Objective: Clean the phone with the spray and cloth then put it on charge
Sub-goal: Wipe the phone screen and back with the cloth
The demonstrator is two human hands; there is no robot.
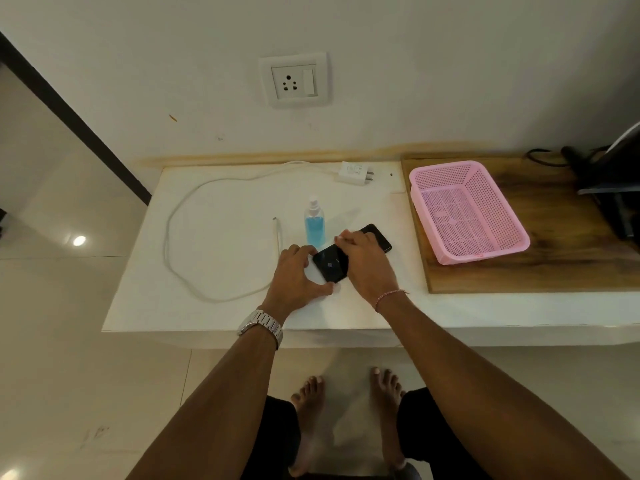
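Gripping phone [332, 265], left hand [294, 275], right hand [363, 261] pressing

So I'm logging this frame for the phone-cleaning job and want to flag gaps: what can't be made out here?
- Cloth: none visible in the head view; the right hand covers the middle of the phone, so anything under it is hidden.
- Spray bottle: label too small to read.
- Charger plug: print too small.
- Dark items at the right edge: cut off.

I can read no words or numbers: the print on the charger plug [354, 172] is too blurred, and the phone [330, 264] screen shows only a faint round symbol.
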